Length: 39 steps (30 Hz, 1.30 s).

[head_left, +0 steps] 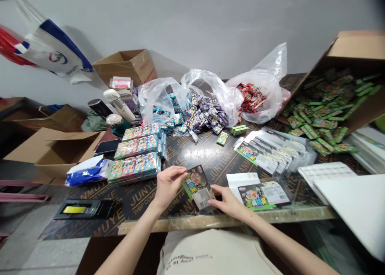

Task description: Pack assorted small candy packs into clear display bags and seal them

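Note:
Over the front of the table I hold a black printed pouch (198,186) with a green edge, a colourful picture and a pale panel, tilted between both hands. My left hand (169,186) pinches its upper left edge between thumb and fingertips. The thumb and fingers of my right hand (226,200) are closed on its lower right side. Just right of that hand lie another such pouch (261,195) and a white paper sheet (240,180). Farther back fans a row of similar pouches (270,150). A small green packet (222,138) lies beyond my hands.
Stacked packs (135,166) stand left, beside a blue packet (88,172) and a tape dispenser (84,209). Clear bags hold purple packets (206,114) and red packets (252,96). A tipped carton (361,46) spills green packets at right. White sheets (355,210) overhang the front right edge.

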Each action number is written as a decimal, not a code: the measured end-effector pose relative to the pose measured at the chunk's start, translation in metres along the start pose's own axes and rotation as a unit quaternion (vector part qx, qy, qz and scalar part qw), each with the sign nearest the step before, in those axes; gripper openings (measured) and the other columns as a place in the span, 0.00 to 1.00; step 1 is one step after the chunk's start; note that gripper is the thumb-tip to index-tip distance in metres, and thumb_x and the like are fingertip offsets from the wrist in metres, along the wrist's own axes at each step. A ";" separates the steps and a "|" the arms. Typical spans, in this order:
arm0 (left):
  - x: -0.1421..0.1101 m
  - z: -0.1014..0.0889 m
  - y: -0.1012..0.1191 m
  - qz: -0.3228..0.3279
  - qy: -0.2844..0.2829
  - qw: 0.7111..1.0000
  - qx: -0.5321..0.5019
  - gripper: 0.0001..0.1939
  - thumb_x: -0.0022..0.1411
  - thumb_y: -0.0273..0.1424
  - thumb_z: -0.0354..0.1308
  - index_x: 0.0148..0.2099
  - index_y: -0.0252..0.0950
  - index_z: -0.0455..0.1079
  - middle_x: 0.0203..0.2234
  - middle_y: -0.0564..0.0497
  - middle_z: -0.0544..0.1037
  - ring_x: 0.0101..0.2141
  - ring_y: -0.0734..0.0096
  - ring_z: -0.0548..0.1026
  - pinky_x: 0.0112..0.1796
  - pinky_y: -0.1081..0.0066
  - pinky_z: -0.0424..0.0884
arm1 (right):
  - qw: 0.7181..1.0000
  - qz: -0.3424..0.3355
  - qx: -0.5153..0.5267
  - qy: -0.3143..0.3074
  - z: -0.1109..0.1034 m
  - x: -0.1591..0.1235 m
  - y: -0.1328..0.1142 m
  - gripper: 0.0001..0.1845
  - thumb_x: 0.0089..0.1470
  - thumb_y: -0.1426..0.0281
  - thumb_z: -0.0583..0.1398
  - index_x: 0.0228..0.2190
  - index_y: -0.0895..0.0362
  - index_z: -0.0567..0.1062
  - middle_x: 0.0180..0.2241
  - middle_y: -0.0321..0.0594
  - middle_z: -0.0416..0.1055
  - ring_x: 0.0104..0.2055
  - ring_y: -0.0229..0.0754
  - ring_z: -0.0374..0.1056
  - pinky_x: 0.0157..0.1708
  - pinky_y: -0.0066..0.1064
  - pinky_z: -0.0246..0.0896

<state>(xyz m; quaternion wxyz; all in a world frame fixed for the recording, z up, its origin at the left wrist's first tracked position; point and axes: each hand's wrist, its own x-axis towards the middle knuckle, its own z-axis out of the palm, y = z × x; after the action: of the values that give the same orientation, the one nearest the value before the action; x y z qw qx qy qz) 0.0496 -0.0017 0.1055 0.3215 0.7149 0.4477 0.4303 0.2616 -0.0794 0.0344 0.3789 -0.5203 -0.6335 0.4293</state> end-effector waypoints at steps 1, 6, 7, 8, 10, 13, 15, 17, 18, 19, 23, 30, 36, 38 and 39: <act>0.000 -0.004 -0.006 -0.037 0.030 0.999 -0.011 0.05 0.51 0.30 0.61 0.31 0.34 0.74 0.29 0.48 0.78 0.31 0.68 0.75 0.35 0.69 0.72 | 1.000 0.017 0.009 -0.025 0.006 0.003 0.006 0.15 0.48 0.68 0.60 0.40 0.56 0.71 0.35 0.39 0.73 0.35 0.43 0.69 0.36 0.34 0.64; -0.016 -0.021 -0.032 -0.185 0.175 0.965 -0.063 0.14 0.46 0.34 0.63 0.35 0.32 0.72 0.27 0.49 0.76 0.29 0.70 0.74 0.33 0.71 0.71 | 0.993 0.030 0.081 0.081 0.011 0.054 0.019 0.19 0.49 0.66 0.58 0.44 0.56 0.68 0.29 0.36 0.70 0.29 0.38 0.66 0.30 0.29 0.61; -0.024 -0.023 -0.038 -0.204 0.181 0.959 -0.076 0.16 0.45 0.35 0.64 0.37 0.32 0.70 0.27 0.50 0.76 0.28 0.71 0.74 0.32 0.72 0.71 | 0.995 0.024 0.068 0.069 0.007 0.069 0.018 0.18 0.48 0.66 0.59 0.43 0.57 0.69 0.28 0.36 0.69 0.27 0.38 0.65 0.28 0.28 0.61; -0.032 -0.025 -0.044 -0.225 0.171 0.956 -0.084 0.20 0.45 0.35 0.64 0.40 0.32 0.69 0.26 0.51 0.75 0.26 0.72 0.74 0.30 0.73 0.71 | 0.998 0.010 0.038 0.048 0.001 0.084 0.017 0.16 0.47 0.65 0.60 0.39 0.58 0.70 0.26 0.36 0.69 0.27 0.38 0.65 0.28 0.29 0.60; -0.051 -0.028 -0.057 -0.269 0.133 0.952 -0.064 0.24 0.44 0.37 0.64 0.43 0.32 0.66 0.22 0.54 0.73 0.22 0.73 0.72 0.26 0.73 0.70 | 0.997 -0.048 -0.058 0.014 -0.008 0.117 0.014 0.11 0.45 0.65 0.62 0.32 0.58 0.73 0.28 0.38 0.70 0.30 0.40 0.66 0.33 0.31 0.60; -0.074 -0.030 -0.072 -0.275 0.082 0.952 0.108 0.24 0.44 0.39 0.62 0.44 0.35 0.67 0.25 0.51 0.74 0.23 0.68 0.74 0.28 0.68 0.71 | 0.957 -0.148 -0.247 0.028 -0.012 0.172 0.003 0.13 0.47 0.64 0.61 0.35 0.57 0.73 0.38 0.44 0.70 0.43 0.46 0.63 0.43 0.37 0.56; -0.081 -0.027 -0.077 -0.209 0.077 0.948 0.226 0.21 0.49 0.39 0.59 0.45 0.37 0.68 0.34 0.47 0.75 0.34 0.62 0.75 0.36 0.63 0.71 | 0.910 -0.163 -0.380 0.033 -0.007 0.211 -0.005 0.20 0.49 0.61 0.59 0.44 0.56 0.69 0.47 0.48 0.66 0.51 0.49 0.57 0.48 0.41 0.50; -0.080 -0.016 -0.078 -0.131 0.046 0.950 0.280 0.17 0.53 0.38 0.55 0.45 0.38 0.69 0.40 0.44 0.74 0.42 0.58 0.72 0.43 0.60 0.69 | 0.869 -0.151 -0.471 0.024 0.002 0.251 -0.011 0.24 0.51 0.60 0.57 0.48 0.56 0.65 0.51 0.50 0.62 0.56 0.52 0.50 0.51 0.44 0.44; -0.077 -0.008 -0.078 -0.098 0.015 0.951 0.291 0.17 0.54 0.38 0.55 0.46 0.38 0.69 0.43 0.43 0.73 0.46 0.57 0.70 0.46 0.58 0.67 | 0.858 -0.144 -0.493 0.021 0.006 0.270 -0.013 0.25 0.51 0.60 0.57 0.49 0.56 0.65 0.51 0.50 0.62 0.57 0.53 0.48 0.52 0.46 0.41; -0.073 0.001 -0.079 -0.071 -0.020 0.951 0.300 0.19 0.54 0.38 0.55 0.47 0.39 0.68 0.46 0.43 0.71 0.49 0.55 0.68 0.48 0.55 0.65 | 0.852 -0.137 -0.505 0.018 0.011 0.288 -0.014 0.25 0.51 0.61 0.57 0.49 0.57 0.64 0.50 0.51 0.63 0.58 0.53 0.48 0.53 0.47 0.39; -0.050 0.038 -0.090 -0.011 -0.180 0.936 0.303 0.43 0.45 0.45 0.61 0.61 0.45 0.50 0.60 0.42 0.54 0.58 0.44 0.53 0.53 0.39 0.50 | 0.838 -0.105 -0.535 0.012 0.020 0.340 -0.009 0.26 0.50 0.63 0.57 0.50 0.61 0.64 0.45 0.57 0.68 0.55 0.57 0.52 0.52 0.51 0.36; -0.043 0.053 -0.099 -0.028 -0.269 0.929 0.252 0.51 0.42 0.53 0.59 0.64 0.43 0.42 0.60 0.43 0.54 0.58 0.45 0.51 0.56 0.42 0.42 | 0.823 -0.109 -0.556 -0.042 0.019 0.344 0.008 0.28 0.49 0.63 0.57 0.51 0.57 0.62 0.45 0.53 0.67 0.51 0.54 0.57 0.53 0.52 0.35; -0.059 0.044 -0.094 -0.010 -0.299 0.930 0.213 0.49 0.43 0.53 0.58 0.63 0.46 0.41 0.59 0.46 0.55 0.58 0.46 0.52 0.56 0.43 0.42 | 0.815 -0.137 -0.557 -0.084 -0.003 0.285 0.019 0.22 0.49 0.59 0.58 0.43 0.59 0.69 0.43 0.50 0.68 0.49 0.52 0.58 0.53 0.48 0.38; -0.061 0.044 -0.091 -0.016 -0.289 0.932 0.217 0.51 0.41 0.53 0.60 0.63 0.46 0.42 0.59 0.46 0.55 0.58 0.46 0.52 0.56 0.43 0.42 | 0.815 -0.140 -0.557 -0.080 -0.008 0.282 0.015 0.16 0.52 0.60 0.56 0.37 0.58 0.72 0.41 0.49 0.69 0.50 0.51 0.58 0.54 0.47 0.37; -0.061 0.044 -0.090 -0.020 -0.284 0.933 0.220 0.52 0.40 0.53 0.61 0.63 0.46 0.42 0.59 0.47 0.56 0.58 0.46 0.52 0.57 0.44 0.42 | 0.816 -0.139 -0.556 -0.071 -0.010 0.286 0.012 0.15 0.54 0.61 0.54 0.36 0.58 0.73 0.41 0.48 0.69 0.50 0.51 0.58 0.54 0.46 0.37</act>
<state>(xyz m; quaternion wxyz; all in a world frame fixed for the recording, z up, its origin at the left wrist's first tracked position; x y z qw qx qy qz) 0.0428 -0.0256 -0.0096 0.2784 0.8510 0.4354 0.0931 0.2255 0.2047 0.0361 0.0351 -0.5168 -0.8552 -0.0176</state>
